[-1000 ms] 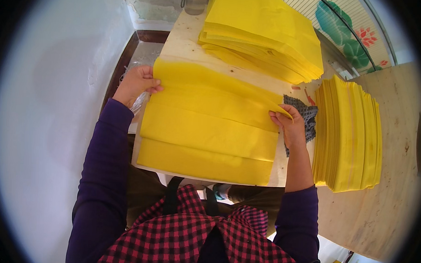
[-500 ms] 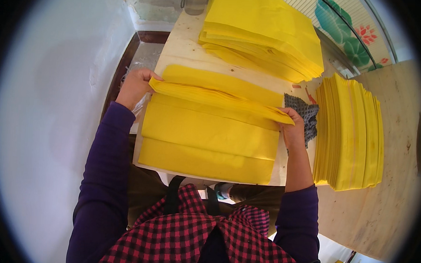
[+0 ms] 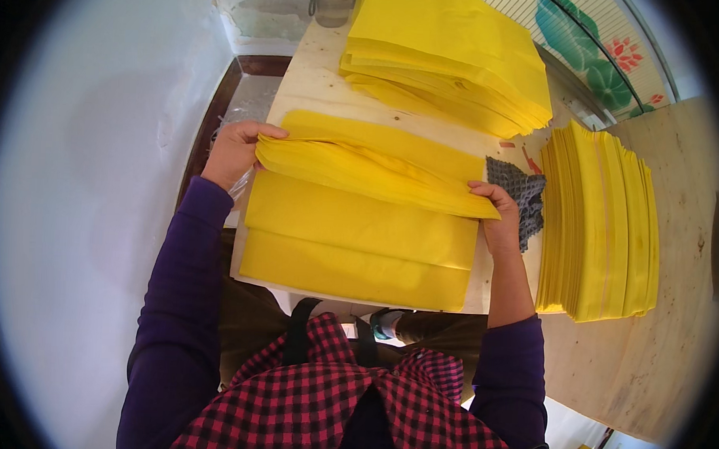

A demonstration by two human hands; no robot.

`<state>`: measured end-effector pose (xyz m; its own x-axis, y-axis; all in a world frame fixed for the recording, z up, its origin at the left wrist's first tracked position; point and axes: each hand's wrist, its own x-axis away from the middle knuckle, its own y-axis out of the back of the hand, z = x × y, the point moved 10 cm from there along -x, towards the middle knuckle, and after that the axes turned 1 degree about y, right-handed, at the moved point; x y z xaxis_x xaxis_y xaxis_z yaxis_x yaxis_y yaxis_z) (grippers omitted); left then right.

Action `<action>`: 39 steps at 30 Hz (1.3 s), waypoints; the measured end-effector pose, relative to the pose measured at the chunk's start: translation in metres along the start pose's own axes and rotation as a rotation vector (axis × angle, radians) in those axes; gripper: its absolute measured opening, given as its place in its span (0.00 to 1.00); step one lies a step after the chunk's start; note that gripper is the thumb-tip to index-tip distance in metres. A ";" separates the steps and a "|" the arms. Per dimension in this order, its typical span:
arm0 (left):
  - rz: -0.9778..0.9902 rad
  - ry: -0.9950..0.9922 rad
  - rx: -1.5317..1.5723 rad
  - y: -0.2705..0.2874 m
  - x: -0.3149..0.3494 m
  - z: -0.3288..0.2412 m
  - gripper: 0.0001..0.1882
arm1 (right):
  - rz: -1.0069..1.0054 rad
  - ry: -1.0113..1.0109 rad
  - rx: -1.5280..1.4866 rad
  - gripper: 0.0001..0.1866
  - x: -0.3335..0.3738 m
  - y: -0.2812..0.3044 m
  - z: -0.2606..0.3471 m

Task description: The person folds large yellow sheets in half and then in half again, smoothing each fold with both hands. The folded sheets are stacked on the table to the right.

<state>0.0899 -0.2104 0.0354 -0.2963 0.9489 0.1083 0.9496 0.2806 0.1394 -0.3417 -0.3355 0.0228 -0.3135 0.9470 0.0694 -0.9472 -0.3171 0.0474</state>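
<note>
A yellow sheet (image 3: 359, 236), marked with straight crease lines, lies flat on the near part of the wooden table. Across its far half runs a raised, pleated yellow fold (image 3: 369, 171), loosely bunched and slanting down to the right. My left hand (image 3: 237, 150) pinches the fold's left end between thumb and fingers. At its right end my right hand (image 3: 498, 217) grips the corner, thumb on top. Whether the fold is one sheet or several layers, I cannot tell.
A thick stack of flat yellow sheets (image 3: 453, 46) lies at the back. Folded yellow bundles (image 3: 601, 225) stand packed at the right. Beside my right hand is a dark grey textured cloth (image 3: 519, 194). A bottle (image 3: 332, 6) stands at the far edge; a white wall (image 3: 100, 176) rises on the left.
The pleated fold has tipped toward me and opened out wider, showing more of its face. Both hands keep their hold at its ends, with small shifts of the fingers.
</note>
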 end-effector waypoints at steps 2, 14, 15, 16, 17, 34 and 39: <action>0.018 -0.097 0.026 -0.001 0.002 -0.006 0.11 | 0.006 0.013 0.006 0.06 0.001 -0.001 0.001; 0.053 -0.210 -0.083 -0.004 0.009 0.006 0.17 | 0.050 0.048 0.015 0.05 0.011 -0.001 0.000; 0.055 -0.213 -0.096 -0.004 0.009 0.006 0.17 | 0.055 0.047 0.011 0.05 0.011 -0.001 -0.001; 0.057 -0.223 -0.109 -0.005 0.010 0.005 0.17 | 0.081 0.049 -0.031 0.05 0.011 -0.003 -0.002; 0.062 -0.217 -0.107 -0.005 0.010 0.006 0.17 | 0.066 0.054 0.028 0.05 0.011 -0.001 -0.002; 0.095 -0.232 -0.114 -0.009 0.011 0.009 0.16 | -0.066 0.000 0.021 0.14 0.015 0.026 0.003; 0.082 -0.252 -0.170 -0.008 0.010 0.008 0.16 | -0.227 0.143 0.296 0.13 0.022 0.026 0.034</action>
<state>0.0802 -0.2017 0.0278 -0.1643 0.9793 -0.1186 0.9325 0.1934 0.3051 -0.3706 -0.3245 0.0591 -0.1248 0.9856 -0.1140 -0.9397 -0.0805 0.3325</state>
